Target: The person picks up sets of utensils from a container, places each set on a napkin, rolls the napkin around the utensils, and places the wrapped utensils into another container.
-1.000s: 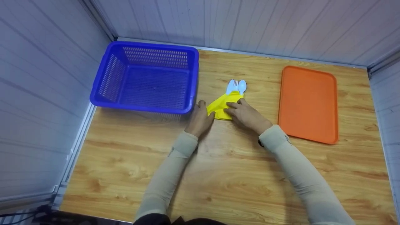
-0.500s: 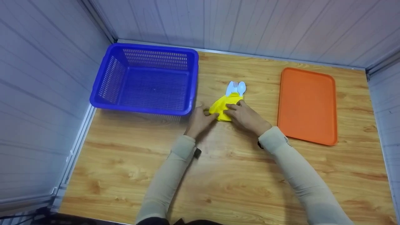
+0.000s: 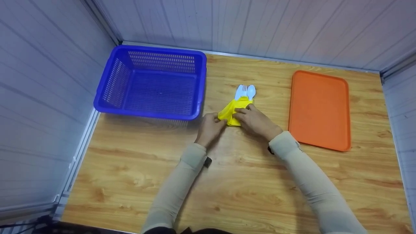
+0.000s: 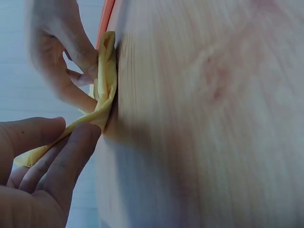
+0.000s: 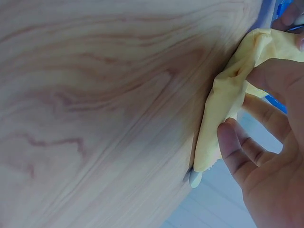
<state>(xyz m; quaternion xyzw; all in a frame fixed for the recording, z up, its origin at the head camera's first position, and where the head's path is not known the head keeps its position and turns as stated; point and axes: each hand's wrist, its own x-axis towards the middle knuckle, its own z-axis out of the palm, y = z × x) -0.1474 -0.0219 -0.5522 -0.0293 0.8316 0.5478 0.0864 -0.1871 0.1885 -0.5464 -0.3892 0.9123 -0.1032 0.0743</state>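
A yellow napkin [image 3: 233, 110] lies wrapped over the lower part of a white knife [image 3: 239, 92], fork [image 3: 244, 91] and spoon [image 3: 251, 91]; their heads stick out at its far end. At the napkin's left corner, my left hand [image 3: 209, 129] pinches the folded edge between thumb and fingers, and in the left wrist view that corner is lifted off the table. My right hand [image 3: 256, 123] presses the middle of the napkin with spread fingertips. Seen from the right wrist, the napkin [image 5: 228, 99] is creased under the thumb, and the cutlery handles are hidden inside.
A blue perforated basket [image 3: 149, 114] stands at the back left, close to my left hand. On the right lies an orange tray [image 3: 320, 110]. Panelled walls [image 3: 247, 29] border the wooden table [image 3: 247, 182] at the back and sides.
My left hand has closed its thumb and fingers on the napkin's left corner and drawn that corner slightly inward to the right. The right hand has stayed on the napkin.
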